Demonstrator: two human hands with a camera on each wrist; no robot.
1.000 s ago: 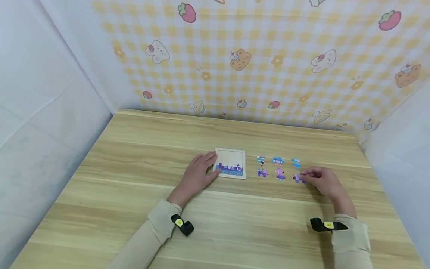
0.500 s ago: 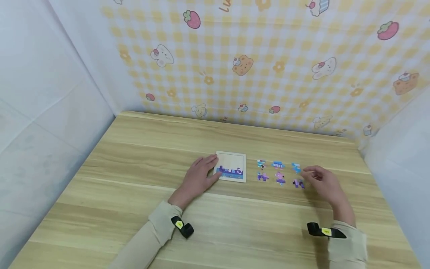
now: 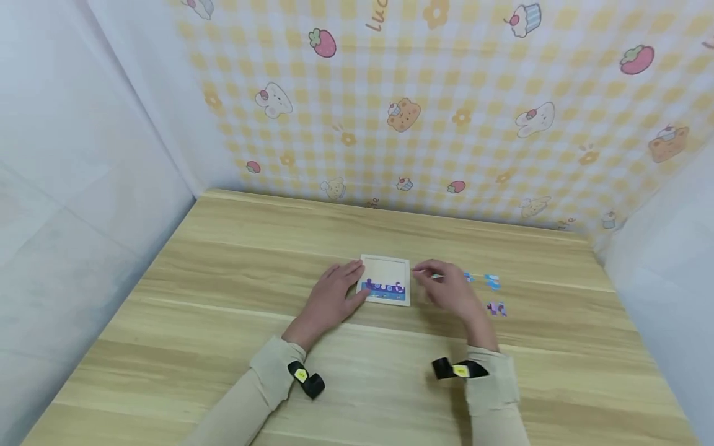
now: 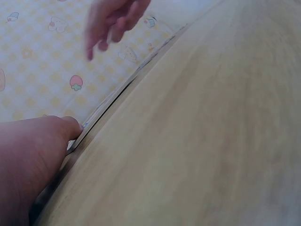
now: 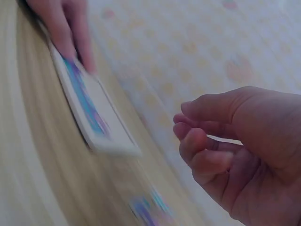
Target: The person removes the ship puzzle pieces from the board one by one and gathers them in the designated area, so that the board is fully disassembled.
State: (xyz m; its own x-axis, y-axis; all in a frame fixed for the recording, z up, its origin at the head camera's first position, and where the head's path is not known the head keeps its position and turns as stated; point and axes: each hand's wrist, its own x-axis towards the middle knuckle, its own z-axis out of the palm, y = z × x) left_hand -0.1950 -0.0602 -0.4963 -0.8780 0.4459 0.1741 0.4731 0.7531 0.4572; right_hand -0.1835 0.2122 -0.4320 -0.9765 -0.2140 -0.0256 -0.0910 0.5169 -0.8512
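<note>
A square puzzle tray (image 3: 383,263) with a pale rim lies on the wooden table, its bottom row filled by a purple and blue picture strip. My left hand (image 3: 334,300) rests along the tray's left side, fingers extended on the rim and thumb over the lower left corner. Just off the tray's right edge hovers my right hand (image 3: 446,288), fingers loosely bent; in the right wrist view nothing shows between thumb and fingers. Beyond it lie a blue puzzle piece (image 3: 492,281) and a purple puzzle piece (image 3: 496,308). Other pieces are largely hidden under the right hand.
The wooden table (image 3: 251,248) reaches back to a yellow checked cloth (image 3: 435,148) with cartoon prints. White sheets (image 3: 83,186) hang at the left and right sides.
My right hand has left the rightmost puzzle pieces and moved left to beside the tray, now covering several pieces. My left hand stays on the tray. The head view has tilted slightly up.
</note>
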